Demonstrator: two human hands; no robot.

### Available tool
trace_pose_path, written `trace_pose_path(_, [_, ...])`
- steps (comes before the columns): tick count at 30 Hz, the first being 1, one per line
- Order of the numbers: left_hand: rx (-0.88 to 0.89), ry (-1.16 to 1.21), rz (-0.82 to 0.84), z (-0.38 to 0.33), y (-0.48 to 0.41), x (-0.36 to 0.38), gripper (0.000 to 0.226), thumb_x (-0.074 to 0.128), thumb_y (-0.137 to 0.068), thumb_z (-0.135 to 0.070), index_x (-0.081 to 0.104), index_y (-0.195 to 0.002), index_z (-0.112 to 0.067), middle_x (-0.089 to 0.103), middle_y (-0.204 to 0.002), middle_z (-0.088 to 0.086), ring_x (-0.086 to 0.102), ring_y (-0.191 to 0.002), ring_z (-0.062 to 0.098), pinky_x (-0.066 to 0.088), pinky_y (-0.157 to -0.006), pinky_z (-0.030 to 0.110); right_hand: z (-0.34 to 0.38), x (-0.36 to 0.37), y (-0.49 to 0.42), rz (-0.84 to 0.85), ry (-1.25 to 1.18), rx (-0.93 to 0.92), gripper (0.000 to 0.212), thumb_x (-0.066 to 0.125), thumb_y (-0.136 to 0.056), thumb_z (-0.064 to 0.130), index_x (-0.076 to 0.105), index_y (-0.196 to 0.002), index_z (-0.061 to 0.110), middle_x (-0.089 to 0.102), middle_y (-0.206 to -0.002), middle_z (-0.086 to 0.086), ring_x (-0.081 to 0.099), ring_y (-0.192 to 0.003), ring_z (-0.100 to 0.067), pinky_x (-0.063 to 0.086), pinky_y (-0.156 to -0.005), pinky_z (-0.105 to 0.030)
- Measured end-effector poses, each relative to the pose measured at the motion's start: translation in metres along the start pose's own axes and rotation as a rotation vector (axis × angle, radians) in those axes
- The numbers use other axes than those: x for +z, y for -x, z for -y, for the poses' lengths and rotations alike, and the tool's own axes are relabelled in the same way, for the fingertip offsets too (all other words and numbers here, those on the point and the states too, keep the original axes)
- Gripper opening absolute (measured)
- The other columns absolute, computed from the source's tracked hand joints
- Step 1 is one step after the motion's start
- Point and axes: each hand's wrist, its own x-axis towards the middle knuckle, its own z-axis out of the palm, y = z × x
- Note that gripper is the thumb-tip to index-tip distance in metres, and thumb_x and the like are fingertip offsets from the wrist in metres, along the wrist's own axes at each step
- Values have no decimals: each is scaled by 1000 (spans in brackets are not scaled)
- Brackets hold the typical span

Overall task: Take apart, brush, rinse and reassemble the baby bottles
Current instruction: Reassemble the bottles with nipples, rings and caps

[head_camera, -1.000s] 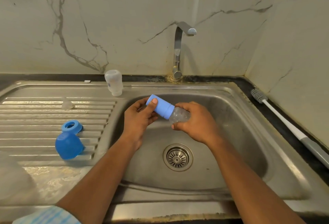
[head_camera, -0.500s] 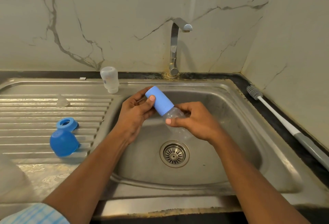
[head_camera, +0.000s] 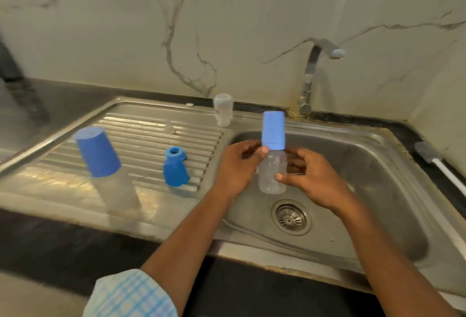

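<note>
Two hands hold a clear plastic baby bottle (head_camera: pixel 272 175) upright at centre frame, over the steel sink (head_camera: pixel 378 140). Left hand (head_camera: pixel 237 165) pinches just under its tall blue cap (head_camera: pixel 273 128); right hand (head_camera: pixel 312 180) curls round the body. Loose blue bottle parts (head_camera: pixel 175 168) lie centre-left; this bottle likely awaits dismantling, brushing, rinsing.

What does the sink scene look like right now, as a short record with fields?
held item: capped bottle, upright over the sink, blue cap on top
left hand: pinches it at the cap's lower edge
right hand: grips the clear body
drainboard: second capped bottle, loose blue cap, blue ring, clear bottle body
tap: no water visible
brush: on the counter, right of the sink
</note>
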Motion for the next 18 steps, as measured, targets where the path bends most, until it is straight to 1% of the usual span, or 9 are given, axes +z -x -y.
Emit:
trace_pose_path(2, [49, -89, -22, -10, 15, -14, 26, 65, -97, -24, 73, -119, -13, 76, -103, 0, 71, -94, 7, 56, -82, 21, 14, 11, 8, 16, -53, -15, 63, 78, -75, -5, 54, -129, 16, 73, -105, 0, 71, -89, -5, 55, -73, -15])
trace_pose_path(4, [85, -176, -84, -17, 31, -26, 26, 68, -94, -29, 73, -118, -20, 76, -101, -8, 69, -91, 0, 55, -82, 20, 29, 24, 16, 33, -78, -31, 63, 78, -75, -5, 54, -126, 21, 73, -102, 5, 71, -86, -2, 53, -68, -12])
trace_pose_path(6, [76, -209, -212, -21, 50, -44, 24, 71, -91, -30, 74, -113, -20, 72, -96, -14, 67, -88, -3, 52, -80, 14, 43, 43, 25, 69, -85, -50, 58, 79, -75, -2, 57, -123, 22, 74, -102, 6, 72, -87, -4, 54, -70, -14])
trace_pose_path(8, [83, -223, -330, -26, 66, -63, 21, 74, -89, -27, 75, -107, -19, 71, -92, -16, 66, -87, -3, 49, -77, 10, 54, 64, 31, 89, -108, -77, 54, 79, -74, -3, 62, -119, 20, 75, -100, 5, 72, -89, -7, 57, -74, -20])
trace_pose_path(10, [92, -238, -419, -28, 81, -83, 18, 75, -87, -26, 76, -104, -19, 72, -92, -14, 67, -86, -3, 50, -77, 12, 63, 85, 34, 96, -123, -106, 53, 79, -72, -5, 63, -119, 16, 75, -99, 5, 72, -87, -7, 58, -76, -22])
trace_pose_path(12, [83, -291, -484, -30, 93, -102, 18, 75, -88, -27, 77, -105, -20, 73, -97, -11, 66, -87, -3, 49, -79, 11, 72, 107, 33, 97, -109, -129, 57, 81, -72, -2, 62, -122, 18, 73, -104, 6, 71, -87, -6, 57, -74, -22])
trace_pose_path(14, [68, -355, -520, -30, 103, -118, 21, 72, -89, -30, 76, -107, -19, 73, -98, -10, 65, -88, -6, 46, -77, 5, 79, 126, 31, 95, -80, -151, 63, 83, -71, 4, 60, -127, 22, 69, -111, 9, 69, -91, -5, 58, -76, -24])
trace_pose_path(16, [44, -404, -550, -28, 111, -133, 22, 69, -92, -33, 77, -107, -19, 74, -96, -11, 64, -87, -8, 43, -73, 3, 84, 144, 29, 94, -49, -166, 66, 84, -71, 8, 59, -129, 24, 67, -114, 11, 67, -95, -5, 57, -79, -25])
trace_pose_path(18, [15, -425, -571, -24, 117, -144, 21, 68, -93, -33, 78, -106, -21, 74, -93, -14, 66, -84, -6, 45, -71, 4, 88, 160, 28, 94, -35, -167, 66, 84, -71, 7, 59, -130, 23, 67, -114, 11, 66, -96, -4, 55, -82, -25])
